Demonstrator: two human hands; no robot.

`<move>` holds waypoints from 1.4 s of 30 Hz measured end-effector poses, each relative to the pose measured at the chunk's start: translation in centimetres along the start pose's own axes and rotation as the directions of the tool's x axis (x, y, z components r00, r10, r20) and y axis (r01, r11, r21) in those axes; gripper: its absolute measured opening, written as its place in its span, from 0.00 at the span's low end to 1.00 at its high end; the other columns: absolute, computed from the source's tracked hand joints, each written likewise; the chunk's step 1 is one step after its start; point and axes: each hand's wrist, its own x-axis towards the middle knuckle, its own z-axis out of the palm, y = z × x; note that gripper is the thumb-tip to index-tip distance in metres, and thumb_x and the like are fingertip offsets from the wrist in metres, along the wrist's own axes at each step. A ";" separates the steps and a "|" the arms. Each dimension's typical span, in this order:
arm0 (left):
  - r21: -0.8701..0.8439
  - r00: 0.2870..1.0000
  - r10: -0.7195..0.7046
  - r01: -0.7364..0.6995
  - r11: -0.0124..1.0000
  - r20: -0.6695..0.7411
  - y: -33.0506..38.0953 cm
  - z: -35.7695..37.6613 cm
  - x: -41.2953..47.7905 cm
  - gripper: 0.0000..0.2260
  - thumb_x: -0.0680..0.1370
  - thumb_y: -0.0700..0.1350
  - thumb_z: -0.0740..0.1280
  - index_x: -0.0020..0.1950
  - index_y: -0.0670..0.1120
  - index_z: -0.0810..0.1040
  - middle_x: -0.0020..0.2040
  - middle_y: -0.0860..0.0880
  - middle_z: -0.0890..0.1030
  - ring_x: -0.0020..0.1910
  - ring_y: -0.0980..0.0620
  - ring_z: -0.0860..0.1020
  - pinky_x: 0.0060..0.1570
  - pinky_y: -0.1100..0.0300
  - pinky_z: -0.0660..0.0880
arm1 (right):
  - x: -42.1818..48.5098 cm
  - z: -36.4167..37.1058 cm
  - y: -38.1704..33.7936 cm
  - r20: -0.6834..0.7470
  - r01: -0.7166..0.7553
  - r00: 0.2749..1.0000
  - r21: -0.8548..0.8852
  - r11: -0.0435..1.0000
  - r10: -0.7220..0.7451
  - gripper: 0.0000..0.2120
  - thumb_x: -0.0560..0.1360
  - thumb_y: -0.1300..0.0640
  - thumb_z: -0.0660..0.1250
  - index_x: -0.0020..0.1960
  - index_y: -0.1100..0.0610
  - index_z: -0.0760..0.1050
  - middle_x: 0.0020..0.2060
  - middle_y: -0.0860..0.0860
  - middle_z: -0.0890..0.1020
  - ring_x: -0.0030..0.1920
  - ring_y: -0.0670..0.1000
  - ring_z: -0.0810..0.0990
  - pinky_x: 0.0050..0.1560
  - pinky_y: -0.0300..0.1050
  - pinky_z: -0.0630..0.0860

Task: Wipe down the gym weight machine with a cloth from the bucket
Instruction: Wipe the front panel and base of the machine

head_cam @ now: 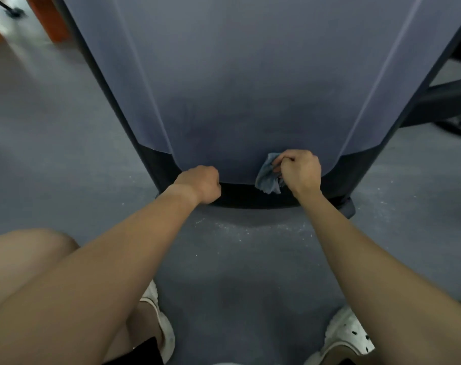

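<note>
The weight machine's large grey-blue shroud panel fills the upper middle of the view, set in a dark frame. My right hand grips a crumpled grey-blue cloth against the panel's bottom edge, right of centre. My left hand sits at the same bottom edge, left of centre, its fingers curled under the rim of the panel. The bucket is out of sight.
The machine's dark base rests on grey speckled floor. A dark frame bar and a round dark part extend to the right. My knee and white shoes are low in view. Something orange-brown stands far left.
</note>
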 end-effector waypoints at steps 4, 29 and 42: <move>-0.006 0.999 -0.028 0.028 1.000 -0.040 -1.9 -1.5 -0.7 0.08 0.82 0.44 0.60 0.52 0.47 0.79 0.49 0.48 0.81 0.45 0.46 0.79 0.46 0.53 0.76 | -0.5 2.8 -2.2 0.140 0.058 0.989 -0.037 0.998 -0.052 0.18 0.75 0.63 0.60 0.39 0.46 0.85 0.36 0.45 0.86 0.38 0.49 0.85 0.44 0.52 0.84; -0.185 0.944 -0.329 0.321 0.929 -0.012 -18.1 -0.6 -5.0 0.12 0.82 0.46 0.64 0.63 0.44 0.79 0.63 0.41 0.80 0.60 0.39 0.79 0.54 0.53 0.75 | 0.2 26.9 -13.7 0.749 0.144 0.622 0.178 0.974 -0.228 0.34 0.81 0.72 0.54 0.83 0.49 0.56 0.78 0.53 0.67 0.78 0.49 0.64 0.78 0.47 0.62; -0.212 0.950 -0.311 0.300 0.930 -0.018 -18.9 -0.4 -3.4 0.11 0.82 0.44 0.62 0.62 0.44 0.79 0.61 0.43 0.81 0.56 0.41 0.80 0.48 0.53 0.73 | -0.4 28.6 -17.0 0.390 0.162 0.893 0.187 0.969 -0.224 0.19 0.79 0.55 0.59 0.65 0.45 0.81 0.53 0.48 0.87 0.53 0.50 0.86 0.59 0.52 0.82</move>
